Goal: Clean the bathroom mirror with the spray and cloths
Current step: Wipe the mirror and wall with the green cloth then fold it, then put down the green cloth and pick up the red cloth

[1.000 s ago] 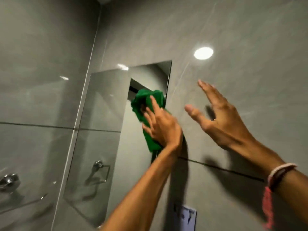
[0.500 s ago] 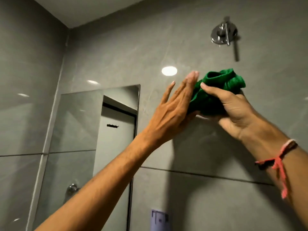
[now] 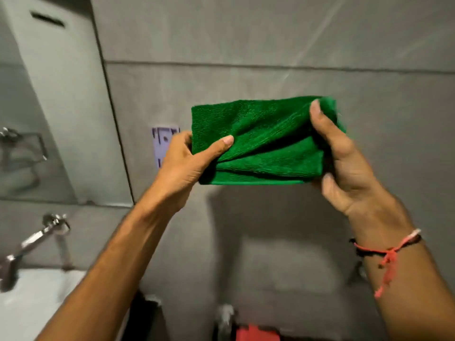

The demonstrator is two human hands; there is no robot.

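A folded green cloth (image 3: 261, 141) is held at the centre of the frame, in front of a grey tiled wall (image 3: 246, 33). The left hand (image 3: 189, 163) pinches its left edge, thumb on top; the right hand (image 3: 344, 163) clasps its right end, a red thread bracelet (image 3: 389, 252) at the wrist. The mirror (image 3: 49, 107) fills the left edge, above a chrome tap (image 3: 37, 237) at lower left.

Folded green cloth (image 3: 261, 143), rumpled, midair, just right of mirror (image 3: 56, 114) edge
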